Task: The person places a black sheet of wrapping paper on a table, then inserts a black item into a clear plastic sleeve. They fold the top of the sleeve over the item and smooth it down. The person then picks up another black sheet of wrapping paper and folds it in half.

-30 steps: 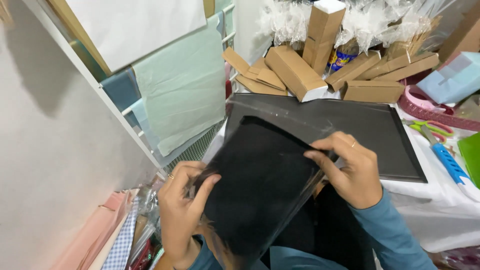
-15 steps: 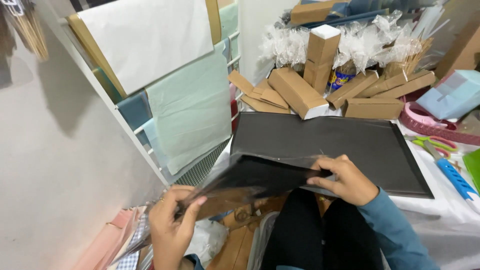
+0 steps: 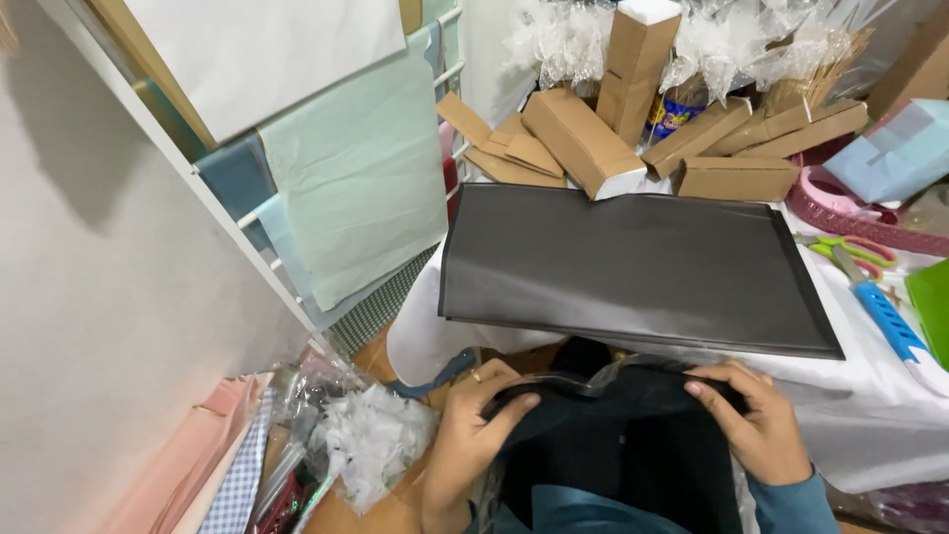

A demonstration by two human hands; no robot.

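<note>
A large black sheet (image 3: 633,267) lies flat on the white-covered table (image 3: 890,415), overhanging its near edge. Below it, over my lap, I hold a second black sheet (image 3: 603,381) in clear wrapping, nearly edge-on to the camera. My left hand (image 3: 470,435) grips its left end, with a ring on one finger. My right hand (image 3: 756,425) grips its right end, fingers curled over the top edge.
Several brown cardboard boxes (image 3: 583,138) and cellophane bundles (image 3: 563,40) crowd the table's back. Scissors (image 3: 855,252), a blue-handled cutter (image 3: 890,316), a pink basket (image 3: 840,203) and a green object sit right. A white rack with hanging paper sheets (image 3: 356,198) stands left; bagged shredded paper (image 3: 371,435) lies on the floor.
The black sheet I was lifting off the table has come down to my lap and tilted flat, edge-on. Both hands moved down with it. The other sheet stays on the table.
</note>
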